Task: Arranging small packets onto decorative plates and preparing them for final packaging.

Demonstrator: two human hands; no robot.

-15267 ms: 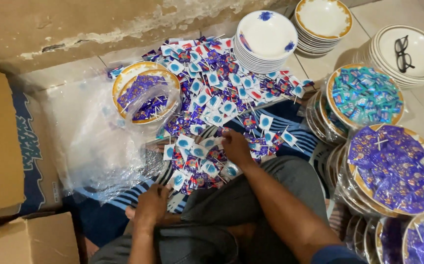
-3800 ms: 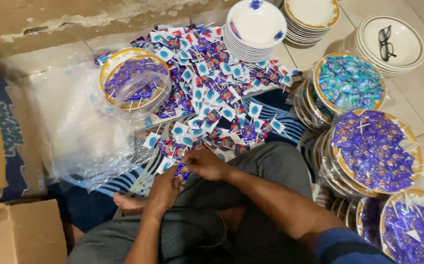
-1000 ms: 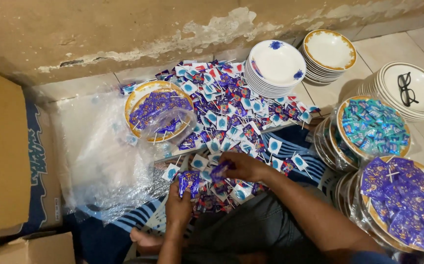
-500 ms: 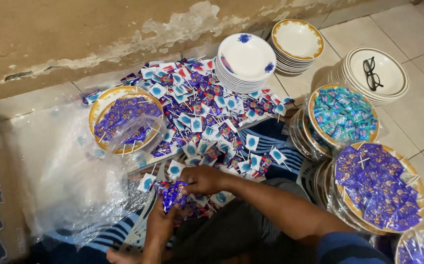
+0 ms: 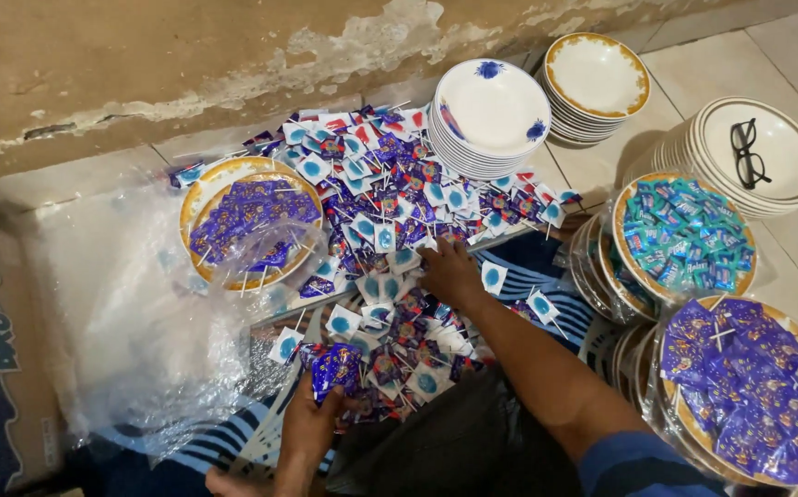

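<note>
Nearest, the left hand [image 5: 311,423] has its grip closed around a small bunch of purple-wrapped lollipops [image 5: 336,366], held just above the near edge of a big heap of wrapped lollipops [image 5: 390,230] spread on the floor. Just beyond it, the right hand [image 5: 449,269] lies palm down on the middle of that heap, fingers spread and loosely curled over the wrappers; its grip is open and clasps nothing that can be made out. At the near right, a plastic-covered plate of purple sweets [image 5: 744,387] sits on a stack, and behind it a plate of teal sweets [image 5: 684,239]. To the left lies crumpled clear plastic sheeting [image 5: 122,304], and past it a gold-rimmed plate of purple lollipops [image 5: 251,221] under film. Farther off stand a stack of white plates with blue flowers [image 5: 491,115], a stack of gold-rimmed bowls [image 5: 597,78], and, at the far right, a stack of white plates [image 5: 767,175] with black glasses [image 5: 747,152] on top. A scuffed wall [image 5: 233,55] closes the far side.
</note>
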